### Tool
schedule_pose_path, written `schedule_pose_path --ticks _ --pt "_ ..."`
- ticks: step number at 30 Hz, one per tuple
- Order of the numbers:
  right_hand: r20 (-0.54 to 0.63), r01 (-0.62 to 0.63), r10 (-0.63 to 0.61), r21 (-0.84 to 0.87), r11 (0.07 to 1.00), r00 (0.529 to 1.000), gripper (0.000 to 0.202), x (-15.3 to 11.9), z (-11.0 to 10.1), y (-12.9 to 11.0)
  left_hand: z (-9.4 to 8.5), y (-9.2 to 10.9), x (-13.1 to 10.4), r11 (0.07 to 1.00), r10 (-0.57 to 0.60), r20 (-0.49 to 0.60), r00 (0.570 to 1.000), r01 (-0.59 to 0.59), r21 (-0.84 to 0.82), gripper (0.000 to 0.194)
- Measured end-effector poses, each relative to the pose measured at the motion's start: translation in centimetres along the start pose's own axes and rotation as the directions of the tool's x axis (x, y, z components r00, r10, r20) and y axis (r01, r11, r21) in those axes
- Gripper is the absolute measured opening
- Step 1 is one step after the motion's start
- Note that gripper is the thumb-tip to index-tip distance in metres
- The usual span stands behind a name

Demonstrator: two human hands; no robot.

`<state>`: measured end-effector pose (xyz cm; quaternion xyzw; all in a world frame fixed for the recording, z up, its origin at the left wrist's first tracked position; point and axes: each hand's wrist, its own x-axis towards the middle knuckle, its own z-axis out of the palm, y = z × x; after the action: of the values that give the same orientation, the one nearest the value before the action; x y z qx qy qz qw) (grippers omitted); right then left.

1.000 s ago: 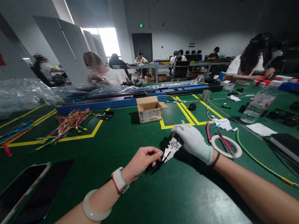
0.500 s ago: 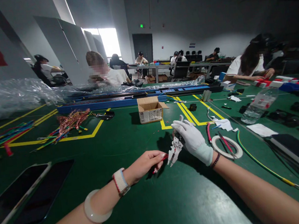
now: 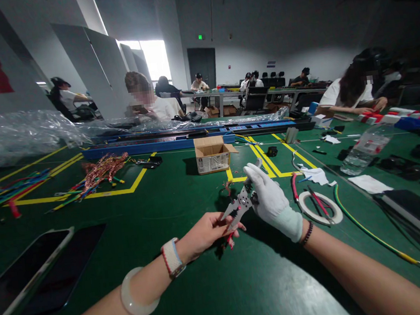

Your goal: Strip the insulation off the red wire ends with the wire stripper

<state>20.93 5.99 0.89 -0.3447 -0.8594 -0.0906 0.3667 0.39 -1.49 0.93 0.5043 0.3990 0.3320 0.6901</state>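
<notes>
My bare left hand pinches a short red wire piece between thumb and fingers, low over the green table. In my gloved right hand is a pair of metal wire strippers. Their jaws are spread and reach down to my left fingertips. Just beyond the tool, small copper-coloured scraps show, partly blurred. Behind both hands stands an open cardboard box.
Cut wires and a copper strand pile are at the left, above two phones. On the right are a white tape ring, a yellow-green cable and a plastic bottle. People sit beyond.
The wire strippers have turned, and their jaws have opened wider and moved left to my left fingertips. My right hand's fingers have loosened around the handles.
</notes>
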Motion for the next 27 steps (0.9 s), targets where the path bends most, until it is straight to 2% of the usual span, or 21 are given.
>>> schedule_pose_path --ticks 4,8,18,27 --pt "0.008 0.013 -0.013 0.005 1.0 1.0 0.079 -0.2 0.4 0.0 -0.1 -0.1 0.0 0.999 0.007 -0.03 1.0 -0.008 -0.039 0.031" --pt "0.032 0.005 -0.004 -0.027 1.0 0.999 0.069 -0.2 0.5 0.2 -0.2 -0.5 0.2 0.998 0.011 -0.025 1.0 -0.013 -0.059 0.033" --pt "0.25 -0.07 0.119 -0.196 0.978 0.961 0.038 0.6 -0.5 -0.3 -0.2 -0.5 0.1 1.0 0.017 0.027 0.999 -0.016 -0.026 0.03" --pt "0.329 -0.077 0.168 -0.272 0.959 0.929 0.027 1.1 -1.4 -0.6 -0.2 -0.2 0.1 1.0 -0.006 0.02 1.0 0.007 -0.006 0.03"
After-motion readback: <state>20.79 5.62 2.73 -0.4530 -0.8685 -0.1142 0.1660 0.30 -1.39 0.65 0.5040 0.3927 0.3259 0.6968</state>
